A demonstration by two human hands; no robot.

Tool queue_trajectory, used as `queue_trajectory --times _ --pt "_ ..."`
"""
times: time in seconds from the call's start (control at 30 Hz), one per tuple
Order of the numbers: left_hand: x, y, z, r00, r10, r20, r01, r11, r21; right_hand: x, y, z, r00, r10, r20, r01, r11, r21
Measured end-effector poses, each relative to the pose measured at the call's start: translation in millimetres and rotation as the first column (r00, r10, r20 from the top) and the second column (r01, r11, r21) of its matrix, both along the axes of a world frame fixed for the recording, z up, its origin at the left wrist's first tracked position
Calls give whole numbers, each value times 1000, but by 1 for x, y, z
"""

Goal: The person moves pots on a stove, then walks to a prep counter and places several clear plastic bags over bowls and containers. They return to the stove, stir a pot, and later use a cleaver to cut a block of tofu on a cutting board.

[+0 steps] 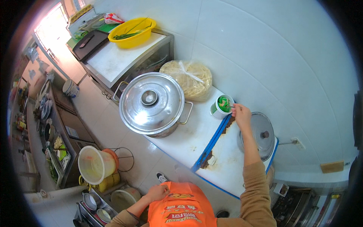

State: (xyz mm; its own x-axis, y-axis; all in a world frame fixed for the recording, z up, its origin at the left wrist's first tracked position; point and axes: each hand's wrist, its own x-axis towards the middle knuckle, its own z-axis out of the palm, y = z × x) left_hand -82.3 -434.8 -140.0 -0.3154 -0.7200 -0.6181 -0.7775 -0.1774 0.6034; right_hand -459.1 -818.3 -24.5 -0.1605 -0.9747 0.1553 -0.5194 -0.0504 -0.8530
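My right hand (240, 113) holds the handle of a small metal utensil, probably a spoon, whose far end is inside a white tub (218, 113) with green and pale contents. That tub stands on a white counter near the wall. My left hand (157, 193) rests against the orange apron (181, 207), its fingers curled; whether it holds anything does not show. Left of the tub stands a large lidded steel pot (136, 113) with two loop handles. A tied clear plastic bag of pale noodle-like strands (195, 82) lies behind it.
A round metal lid (259, 133) with a dark knob lies beside my right forearm. Blue tape (211, 144) crosses the counter near rusty patches. A yellow basin (132, 37) with green stalks stands on the far cabinet. A pale plastic bucket (95, 164) stands at lower left.
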Motion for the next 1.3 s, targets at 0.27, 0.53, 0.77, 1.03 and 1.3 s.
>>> queue_trajectory --times 0.27,0.53,0.77,1.03,1.3 --pt "-1 -4 7 1000 19 -9 -19 1000 6 -20 43 -28 627 -245 739 220 966 134" --pt "-5 -6 7 999 -7 31 7 1000 16 7 55 -10 831 -185 525 256 964 -66" --pt "-8 -10 24 999 41 3 -41 999 -15 2 65 5 829 -254 499 323 945 -55" --pt "13 9 57 932 337 -132 -349 933 -88 61 109 72 579 227 783 -154 974 -168" --pt "40 78 106 265 725 -636 -958 272 -89 338 273 8 276 777 566 -919 41 391"
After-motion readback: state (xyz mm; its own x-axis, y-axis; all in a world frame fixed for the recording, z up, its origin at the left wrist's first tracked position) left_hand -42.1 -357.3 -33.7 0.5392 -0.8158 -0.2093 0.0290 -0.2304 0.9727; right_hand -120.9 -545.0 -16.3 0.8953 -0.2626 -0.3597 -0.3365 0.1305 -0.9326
